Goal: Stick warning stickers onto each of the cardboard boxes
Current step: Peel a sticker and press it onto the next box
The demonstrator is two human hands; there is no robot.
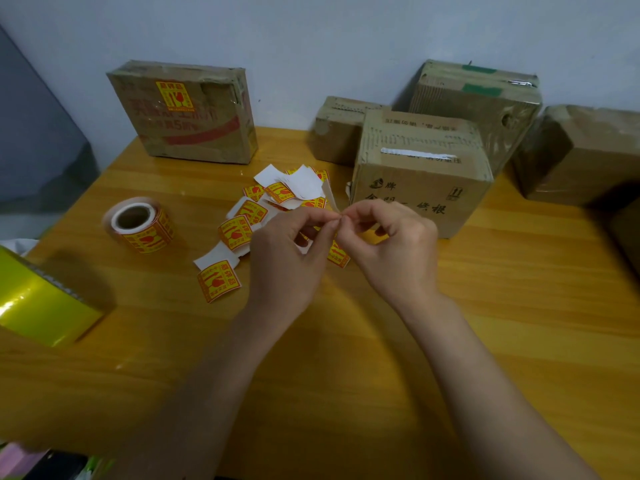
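Note:
Over the wooden table (381, 341), my left hand (287, 258) and my right hand (391, 247) meet fingertip to fingertip, pinching a yellow-and-red warning sticker (338, 254) with its white backing. Loose stickers (218, 280) and white backing pieces lie scattered to the left of my hands. A sticker roll (142, 225) stands further left. One flat cardboard box (183, 112) leans at the back left and carries a sticker (175, 95). Directly behind my hands sits a cardboard box with black print (420, 174).
More cardboard boxes stand at the back: a small one (337, 129), a tall one with green tape (485, 102) and a large one at the right (581, 154). A shiny yellow box (38, 299) sits at the table's left edge.

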